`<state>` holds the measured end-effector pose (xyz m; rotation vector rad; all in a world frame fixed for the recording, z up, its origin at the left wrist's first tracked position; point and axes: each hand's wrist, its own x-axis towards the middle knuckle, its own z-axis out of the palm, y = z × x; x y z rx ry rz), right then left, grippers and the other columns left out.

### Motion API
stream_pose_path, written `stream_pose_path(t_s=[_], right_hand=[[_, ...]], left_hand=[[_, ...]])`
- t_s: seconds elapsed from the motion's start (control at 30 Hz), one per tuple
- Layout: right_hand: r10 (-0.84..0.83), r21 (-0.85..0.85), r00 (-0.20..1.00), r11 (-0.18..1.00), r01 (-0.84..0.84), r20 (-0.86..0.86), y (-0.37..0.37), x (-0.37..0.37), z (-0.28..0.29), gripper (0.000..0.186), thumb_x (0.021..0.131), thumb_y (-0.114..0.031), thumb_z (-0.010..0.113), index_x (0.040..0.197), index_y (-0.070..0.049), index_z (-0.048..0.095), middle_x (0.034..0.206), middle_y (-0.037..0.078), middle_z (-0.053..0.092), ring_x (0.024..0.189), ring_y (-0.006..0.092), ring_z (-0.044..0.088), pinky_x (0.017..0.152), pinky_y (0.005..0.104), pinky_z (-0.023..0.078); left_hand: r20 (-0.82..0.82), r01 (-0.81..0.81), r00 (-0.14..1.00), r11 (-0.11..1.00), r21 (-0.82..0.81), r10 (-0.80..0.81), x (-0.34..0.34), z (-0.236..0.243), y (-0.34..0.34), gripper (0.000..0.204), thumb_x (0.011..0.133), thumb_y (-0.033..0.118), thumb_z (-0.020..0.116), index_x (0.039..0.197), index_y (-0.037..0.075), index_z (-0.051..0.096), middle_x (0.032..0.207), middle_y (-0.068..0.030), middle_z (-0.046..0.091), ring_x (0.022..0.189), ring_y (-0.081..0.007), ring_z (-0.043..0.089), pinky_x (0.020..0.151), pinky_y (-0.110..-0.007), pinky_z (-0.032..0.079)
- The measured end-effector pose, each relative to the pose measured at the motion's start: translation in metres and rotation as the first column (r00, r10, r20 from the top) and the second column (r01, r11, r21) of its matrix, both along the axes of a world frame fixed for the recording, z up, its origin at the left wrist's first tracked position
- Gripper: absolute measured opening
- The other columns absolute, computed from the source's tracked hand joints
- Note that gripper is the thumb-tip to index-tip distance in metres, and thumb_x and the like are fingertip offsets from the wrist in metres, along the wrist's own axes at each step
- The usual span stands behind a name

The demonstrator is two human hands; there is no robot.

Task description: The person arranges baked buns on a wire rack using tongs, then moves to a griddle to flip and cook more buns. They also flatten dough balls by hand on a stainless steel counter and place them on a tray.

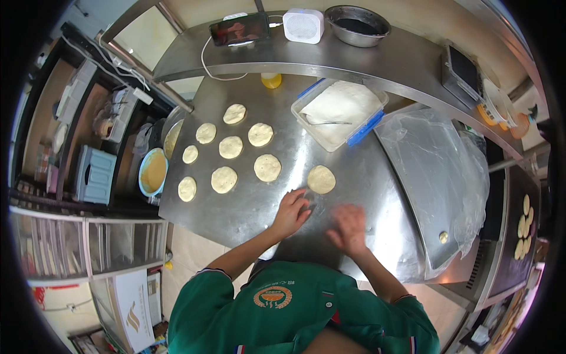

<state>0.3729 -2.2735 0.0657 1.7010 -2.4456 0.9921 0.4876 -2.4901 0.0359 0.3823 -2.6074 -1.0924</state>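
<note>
My left hand (290, 214) is over the steel table, its fingers loosely curved and apart, with nothing seen in them. To its right, my right hand (350, 228) is blurred by motion, fingers forward and thumb standing out to the side. No object shows in it. Just beyond both hands lies a round, flat dough disc (321, 179), touched by neither. Several more discs, such as a large flat dough round (267, 168), are spread over the table's left half. They differ in size, the smallest lying toward the left edge.
A clear tub (328, 140) with blue clips holds a white mass and a utensil. Plastic film covers a tray (407, 177) at right, with a small dough piece (443, 237) on it. A steel shelf (407, 68) spans the back, carrying a phone (240, 30) and metal bowl (358, 36).
</note>
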Motion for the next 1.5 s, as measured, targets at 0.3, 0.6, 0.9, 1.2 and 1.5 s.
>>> stream_pose_path(t_s=[0.3, 0.6, 0.9, 1.2, 1.5], right_hand=[[-0.245, -0.155, 0.926, 0.966, 0.208, -0.286, -0.088, -0.063, 0.061, 0.051, 0.074, -0.02, 0.078, 0.121, -0.011, 0.061, 0.118, 0.012, 0.062, 0.111, 0.0348, 0.056, 0.102, 0.0534, 0.039], [-0.808, -0.317, 0.217, 0.039, 0.948, 0.548, -0.011, -0.387, 0.195, 0.054, 0.085, -0.047, 0.07, 0.099, 0.005, 0.059, 0.082, 0.019, 0.066, 0.071, 0.0275, 0.067, 0.062, 0.0385, 0.055], [-0.27, -0.247, 0.288, 0.178, 0.953, 0.919, 0.001, -0.442, 0.183, 0.022, 0.085, -0.02, 0.067, 0.097, -0.004, 0.058, 0.079, 0.011, 0.062, 0.066, 0.0238, 0.065, 0.064, 0.0457, 0.061], [-0.251, -0.216, 0.26, 0.191, 0.958, 0.932, 0.016, -0.43, 0.169, 0.012, 0.086, -0.019, 0.054, 0.092, -0.01, 0.05, 0.063, 0.007, 0.045, 0.048, 0.0235, 0.051, 0.047, 0.0449, 0.052], [-0.184, -0.298, 0.48, 0.584, 0.755, 0.858, 0.115, -0.201, 0.155, 0.017, 0.093, -0.017, 0.053, 0.086, -0.003, 0.056, 0.065, 0.005, 0.053, 0.065, 0.0199, 0.063, 0.075, 0.0429, 0.061]], left_hand=[[-0.127, -0.106, 0.986, 0.993, 0.061, 0.113, 0.025, 0.0, -0.089, 0.037, 0.085, 0.011, 0.067, 0.12, 0.005, 0.056, 0.134, -0.0211, 0.049, 0.124, -0.0381, 0.047, 0.105, -0.043, 0.038], [-0.053, -0.174, 0.982, 0.975, 0.134, 0.183, 0.101, -0.001, -0.125, 0.03, 0.087, 0.009, 0.062, 0.116, 0.004, 0.058, 0.134, -0.0213, 0.048, 0.123, -0.0371, 0.048, 0.103, -0.041, 0.04], [-0.051, -0.115, 0.991, 0.988, 0.106, 0.121, 0.076, 0.01, -0.131, 0.028, 0.088, 0.008, 0.061, 0.116, 0.003, 0.058, 0.136, -0.02, 0.048, 0.124, -0.0384, 0.048, 0.102, -0.042, 0.041], [-0.115, 0.179, 0.981, 0.955, 0.235, -0.156, 0.001, 0.02, -0.098, 0.032, 0.089, 0.007, 0.063, 0.12, 0.003, 0.058, 0.137, -0.0172, 0.049, 0.125, -0.0351, 0.049, 0.101, -0.041, 0.044], [-0.081, 0.185, 0.981, 0.978, 0.1, -0.178, 0.018, 0.005, -0.111, 0.035, 0.086, 0.006, 0.065, 0.12, 0.003, 0.058, 0.134, -0.0155, 0.052, 0.122, -0.0354, 0.051, 0.099, -0.041, 0.045]])
